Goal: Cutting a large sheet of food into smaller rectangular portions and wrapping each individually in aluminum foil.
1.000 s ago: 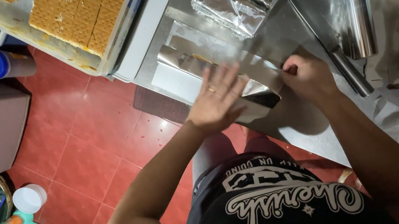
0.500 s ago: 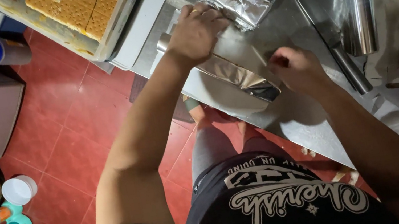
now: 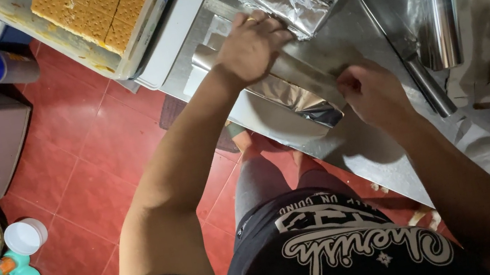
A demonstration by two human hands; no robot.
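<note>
Near the surface's front edge: foil sheet [image 3: 289, 87], thin, light, tears easily.
Left hand [image 3: 249, 44]: fingers spread, pressing its far end.
Right hand [image 3: 373, 93]: fingers pinching the near end.
Best hold: the edges.

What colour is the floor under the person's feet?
The floor is red, laid in square tiles with darker seams between them. The head view shows it best, on the left.
</note>
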